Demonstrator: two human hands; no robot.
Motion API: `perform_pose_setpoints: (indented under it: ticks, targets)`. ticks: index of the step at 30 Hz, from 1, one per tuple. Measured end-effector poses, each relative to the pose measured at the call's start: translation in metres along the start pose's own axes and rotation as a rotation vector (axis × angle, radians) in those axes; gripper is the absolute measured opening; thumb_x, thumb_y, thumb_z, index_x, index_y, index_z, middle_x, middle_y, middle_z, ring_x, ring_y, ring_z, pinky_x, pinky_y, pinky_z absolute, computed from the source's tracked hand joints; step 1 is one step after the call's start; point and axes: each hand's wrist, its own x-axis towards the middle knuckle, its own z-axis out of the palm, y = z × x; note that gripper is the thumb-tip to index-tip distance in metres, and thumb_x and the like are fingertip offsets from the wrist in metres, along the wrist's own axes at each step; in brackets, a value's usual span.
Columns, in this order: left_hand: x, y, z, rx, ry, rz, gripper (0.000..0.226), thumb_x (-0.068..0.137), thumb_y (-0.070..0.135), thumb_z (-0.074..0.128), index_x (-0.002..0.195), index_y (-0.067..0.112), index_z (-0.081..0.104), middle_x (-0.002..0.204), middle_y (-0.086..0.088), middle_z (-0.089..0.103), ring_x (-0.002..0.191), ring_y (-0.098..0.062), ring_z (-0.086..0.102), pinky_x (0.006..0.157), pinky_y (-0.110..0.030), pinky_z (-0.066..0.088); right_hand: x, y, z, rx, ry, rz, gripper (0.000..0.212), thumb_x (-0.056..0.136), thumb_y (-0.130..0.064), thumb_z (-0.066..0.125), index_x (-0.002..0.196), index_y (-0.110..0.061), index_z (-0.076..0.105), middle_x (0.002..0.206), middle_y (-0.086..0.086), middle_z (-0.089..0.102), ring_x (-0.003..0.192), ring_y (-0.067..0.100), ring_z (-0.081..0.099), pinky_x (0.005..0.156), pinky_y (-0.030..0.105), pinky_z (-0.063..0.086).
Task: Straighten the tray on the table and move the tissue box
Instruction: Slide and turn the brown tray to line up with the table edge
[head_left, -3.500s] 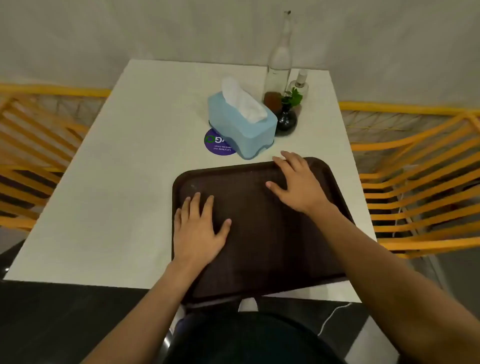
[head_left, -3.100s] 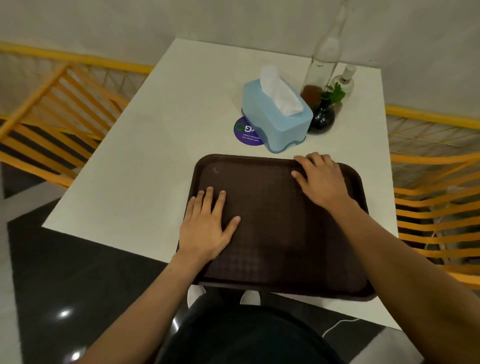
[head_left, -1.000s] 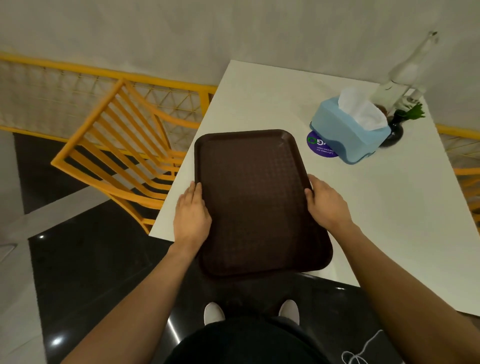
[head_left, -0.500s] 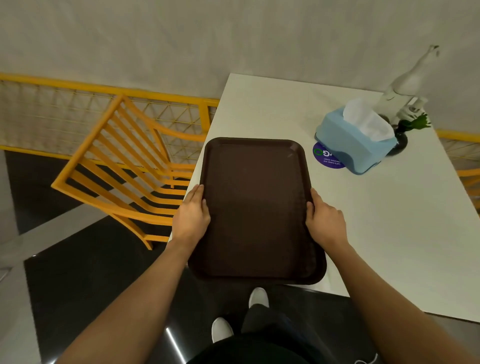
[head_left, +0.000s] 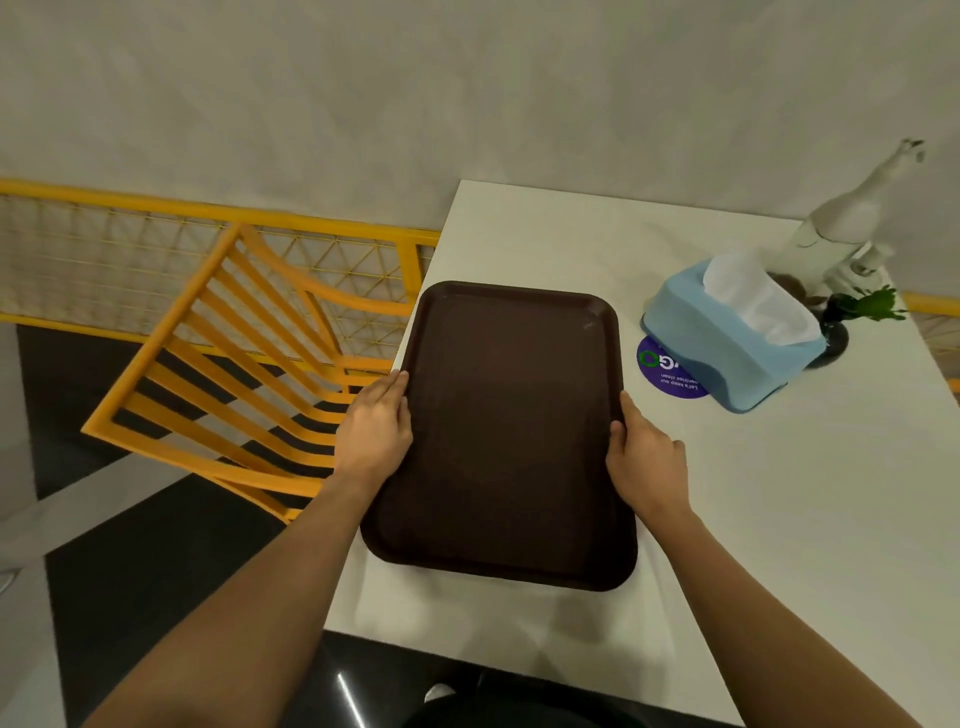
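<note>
A dark brown tray (head_left: 506, 431) lies lengthwise at the left side of the white table (head_left: 779, 519), its left rim at the table's left edge. My left hand (head_left: 375, 428) grips the tray's left rim and my right hand (head_left: 644, 462) grips its right rim, both near the middle of the long sides. A light blue tissue box (head_left: 730, 335) with a white tissue sticking out stands to the right of the tray's far end, apart from it, partly over a round purple sticker (head_left: 667, 371).
A tall glass bottle (head_left: 841, 223) and a small dark vase with a green sprig (head_left: 836, 327) stand just behind the tissue box. An orange slatted chair (head_left: 234, 374) sits left of the table, with an orange railing (head_left: 208, 213) behind it along the wall.
The tray was turned from crosswise to lengthwise and shifted to the table's left side. In the last half second it slid further onto the table, my hands still on its long rims.
</note>
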Motion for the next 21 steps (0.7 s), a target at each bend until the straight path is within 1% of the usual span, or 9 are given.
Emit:
perform_pose_setpoints:
  ticks: [3, 6, 9, 12, 17, 21]
  targets:
    - [0.014, 0.000, 0.002, 0.007, 0.006, 0.010, 0.043, 0.104, 0.019, 0.048, 0.146, 0.009, 0.053, 0.146, -0.010, 0.057, 0.136, -0.025, 0.051, 0.113, -0.037, 0.039, 0.016, -0.002, 0.002, 0.000, 0.002, 0.021, 0.052, 0.109, -0.040, 0.032, 0.158, -0.022, 0.030, 0.117, 0.007, 0.071, 0.104, 0.028, 0.069, 0.107, 0.054, 0.042]
    - [0.029, -0.002, 0.003, 0.001, 0.003, 0.031, 0.043, 0.103, 0.017, 0.049, 0.145, 0.007, 0.054, 0.145, -0.012, 0.058, 0.135, -0.027, 0.052, 0.113, -0.038, 0.039, 0.026, -0.005, 0.004, 0.009, 0.027, 0.022, 0.051, 0.109, -0.037, 0.032, 0.158, -0.021, 0.031, 0.113, 0.008, 0.071, 0.101, 0.029, 0.069, 0.105, 0.053, 0.042]
    - [0.044, -0.005, 0.004, -0.001, -0.013, 0.045, 0.045, 0.103, 0.016, 0.048, 0.146, 0.007, 0.053, 0.146, -0.012, 0.057, 0.136, -0.026, 0.051, 0.115, -0.039, 0.037, 0.033, -0.011, 0.002, 0.016, 0.021, 0.039, 0.052, 0.109, -0.037, 0.031, 0.158, -0.021, 0.030, 0.117, 0.008, 0.070, 0.105, 0.030, 0.068, 0.108, 0.054, 0.040]
    - [0.058, -0.006, 0.004, -0.023, -0.028, 0.056, 0.045, 0.103, 0.017, 0.047, 0.147, 0.008, 0.052, 0.146, -0.011, 0.056, 0.136, -0.026, 0.050, 0.114, -0.041, 0.040, 0.039, -0.017, -0.002, 0.015, 0.006, 0.062, 0.052, 0.109, -0.038, 0.029, 0.159, -0.021, 0.028, 0.121, 0.009, 0.069, 0.110, 0.031, 0.066, 0.109, 0.055, 0.038]
    - [0.069, -0.012, 0.003, -0.069, -0.068, 0.052, 0.047, 0.103, 0.018, 0.047, 0.149, 0.009, 0.049, 0.149, -0.010, 0.054, 0.138, -0.025, 0.048, 0.114, -0.040, 0.040, 0.039, -0.027, -0.003, 0.026, 0.001, 0.090, 0.053, 0.109, -0.039, 0.032, 0.159, -0.022, 0.027, 0.123, 0.010, 0.068, 0.112, 0.032, 0.065, 0.111, 0.058, 0.038]
    - [0.062, -0.015, 0.003, -0.130, -0.072, 0.035, 0.048, 0.103, 0.019, 0.048, 0.150, 0.011, 0.047, 0.148, -0.009, 0.054, 0.138, -0.024, 0.048, 0.114, -0.041, 0.041, 0.029, -0.030, 0.000, 0.046, 0.040, 0.110, 0.051, 0.109, -0.037, 0.033, 0.158, -0.024, 0.029, 0.126, 0.011, 0.069, 0.112, 0.034, 0.066, 0.111, 0.058, 0.039]
